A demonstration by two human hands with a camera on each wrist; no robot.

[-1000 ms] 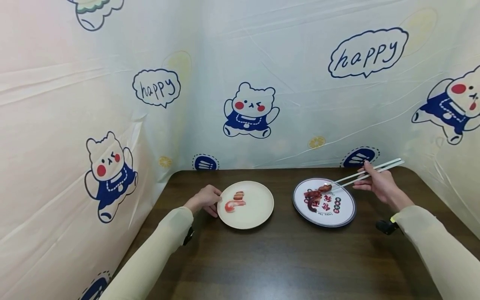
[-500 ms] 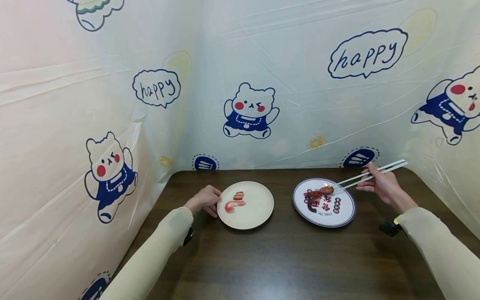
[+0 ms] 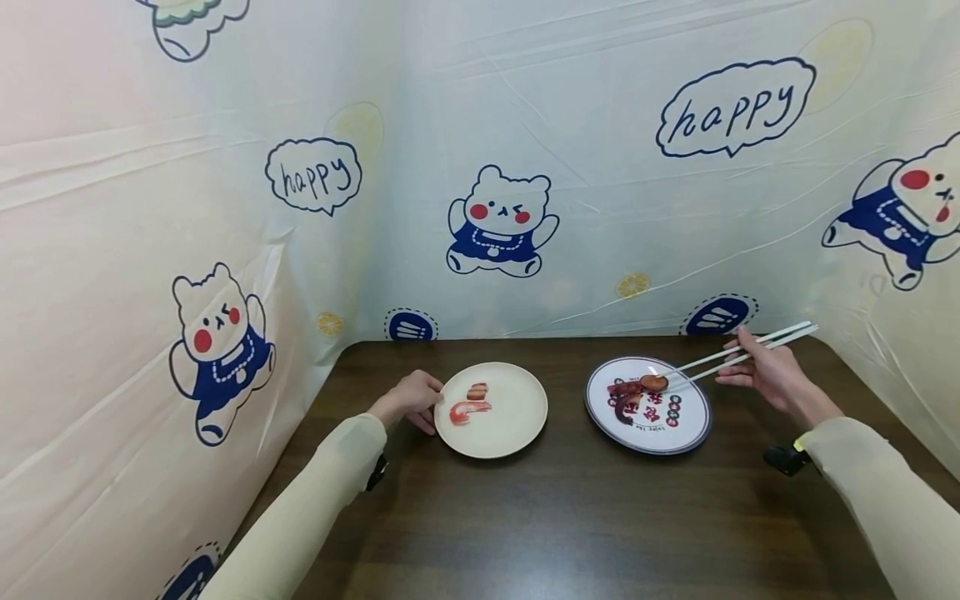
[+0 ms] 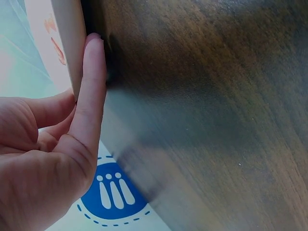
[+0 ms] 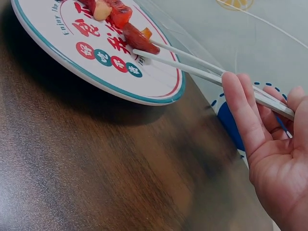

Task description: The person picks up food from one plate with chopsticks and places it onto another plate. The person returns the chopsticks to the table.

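Note:
My left hand [image 3: 412,398] pinches the left rim of a cream plate [image 3: 521,408]. In the left wrist view the thumb is at the rim and a long finger [image 4: 94,72] lies along the underside. A pink shrimp [image 3: 459,413] and a small layered meat-like slice [image 3: 477,392] are on that plate. With my right hand [image 3: 780,379] I grip a pair of pale chopsticks [image 3: 783,335]. Their tips are at a glossy reddish-brown food piece [image 5: 139,41] on a white printed plate [image 3: 693,421]. Other dark red glazed pieces [image 3: 624,407] lie beside it.
Both plates stand on a dark brown wooden table [image 3: 555,517], with a gap between them. A pale curtain [image 3: 585,233] with bear prints hangs right behind the table and along both sides. A black wrist device [image 3: 786,458] sits under the right sleeve.
My right hand and the chopsticks have shifted slightly right and down. The brown piece at their tips has turned, showing a broader face. My left hand and the cream plate stay still.

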